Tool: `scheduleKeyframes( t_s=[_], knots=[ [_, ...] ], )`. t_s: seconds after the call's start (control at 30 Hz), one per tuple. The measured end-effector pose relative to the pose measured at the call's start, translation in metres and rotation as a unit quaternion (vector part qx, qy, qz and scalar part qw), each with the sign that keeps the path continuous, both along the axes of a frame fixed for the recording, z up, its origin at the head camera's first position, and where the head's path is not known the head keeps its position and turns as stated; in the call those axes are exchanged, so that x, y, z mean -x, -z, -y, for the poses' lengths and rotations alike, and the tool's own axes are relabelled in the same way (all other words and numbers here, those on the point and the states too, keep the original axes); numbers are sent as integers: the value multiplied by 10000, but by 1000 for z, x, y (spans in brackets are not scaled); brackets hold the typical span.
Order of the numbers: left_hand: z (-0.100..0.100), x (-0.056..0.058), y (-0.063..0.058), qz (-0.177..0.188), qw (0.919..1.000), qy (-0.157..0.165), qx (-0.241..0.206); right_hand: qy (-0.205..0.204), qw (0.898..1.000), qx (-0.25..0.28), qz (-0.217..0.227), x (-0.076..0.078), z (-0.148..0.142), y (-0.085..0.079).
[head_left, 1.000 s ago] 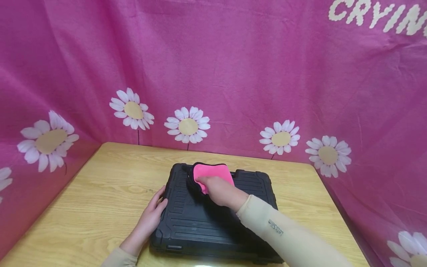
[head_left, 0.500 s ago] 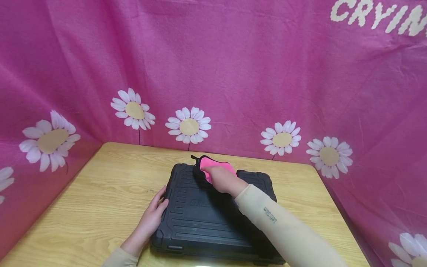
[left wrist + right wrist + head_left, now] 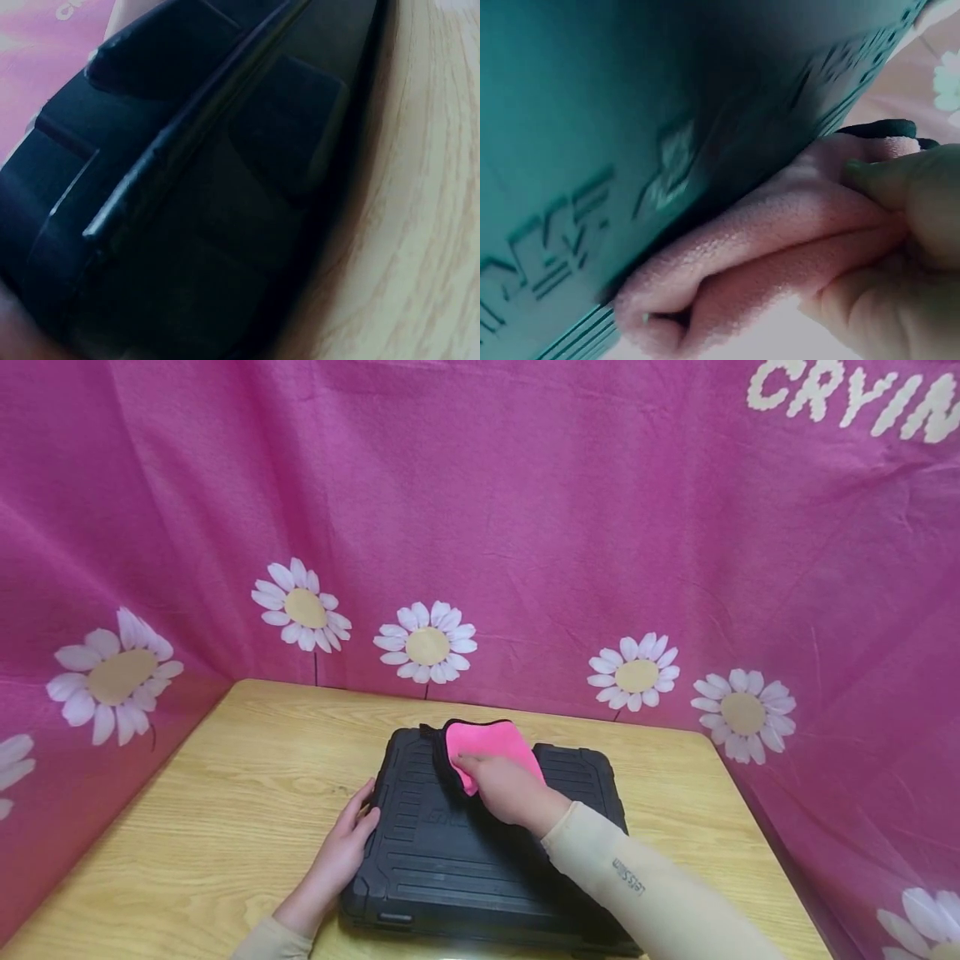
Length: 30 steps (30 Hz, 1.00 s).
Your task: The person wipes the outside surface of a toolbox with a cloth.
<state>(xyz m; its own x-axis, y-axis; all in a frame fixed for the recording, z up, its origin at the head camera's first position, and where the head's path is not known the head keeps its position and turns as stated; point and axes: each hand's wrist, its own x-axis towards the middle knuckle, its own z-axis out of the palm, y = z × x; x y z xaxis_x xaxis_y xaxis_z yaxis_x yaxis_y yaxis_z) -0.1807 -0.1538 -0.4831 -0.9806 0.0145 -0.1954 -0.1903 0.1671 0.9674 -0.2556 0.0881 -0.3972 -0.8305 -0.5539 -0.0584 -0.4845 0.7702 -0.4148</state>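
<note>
A black hard plastic case (image 3: pixel 450 868) with ribbed panels and raised lettering lies flat on the table, its lid down. My right hand (image 3: pixel 517 792) holds a pink cloth (image 3: pixel 491 743) with black edging against the far part of the lid. In the right wrist view the cloth (image 3: pixel 727 255) looks plush and folded, pinched between thumb and fingers. My left hand (image 3: pixel 341 847) rests against the case's left side, fingers extended along the edge. The left wrist view shows the dark side of the case (image 3: pixel 187 187) close up, with little of the hand visible.
The light wooden table (image 3: pixel 247 777) extends around the case. A pink curtain (image 3: pixel 510 527) printed with white daisies and lettering hangs behind the table and along both sides.
My right hand first slid the cloth away toward the far edge of the lid, then drew it partly back. The left hand and the case have stayed in place.
</note>
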Motion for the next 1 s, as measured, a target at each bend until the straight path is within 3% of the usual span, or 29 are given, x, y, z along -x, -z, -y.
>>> scheduleKeyframes(
  t_s=[0.1, 0.17, 0.47, 0.67, 0.8, 0.9, 1.0],
  knots=[
    [0, 0, -1, 6, 10000, -16, -31, -518, 9928, -871, -636, -14, 2, -1],
    [1, 1, -1, -16, 10000, -18, -24, -656, 9881, -1172, -746, -23, 4, -3],
    [1, 2, 0, -113, 9999, -21, -42, -954, 9772, -1613, -1000, -82, 3, -6],
    [0, 1, 2, -120, 9999, -25, -36, -979, 9764, -1788, -707, -115, -1, 1],
    [0, 1, 2, -160, 9999, -12, -55, -1145, 9684, -2033, -878, -127, -4, 6],
    [-1, 0, 2, -198, 9998, -30, -88, -1239, 9698, -1941, -798, -132, -6, 11],
    [-1, 0, 2, -226, 9997, -46, -117, -1261, 9775, -1644, -404, -137, -10, 12]
  ],
)
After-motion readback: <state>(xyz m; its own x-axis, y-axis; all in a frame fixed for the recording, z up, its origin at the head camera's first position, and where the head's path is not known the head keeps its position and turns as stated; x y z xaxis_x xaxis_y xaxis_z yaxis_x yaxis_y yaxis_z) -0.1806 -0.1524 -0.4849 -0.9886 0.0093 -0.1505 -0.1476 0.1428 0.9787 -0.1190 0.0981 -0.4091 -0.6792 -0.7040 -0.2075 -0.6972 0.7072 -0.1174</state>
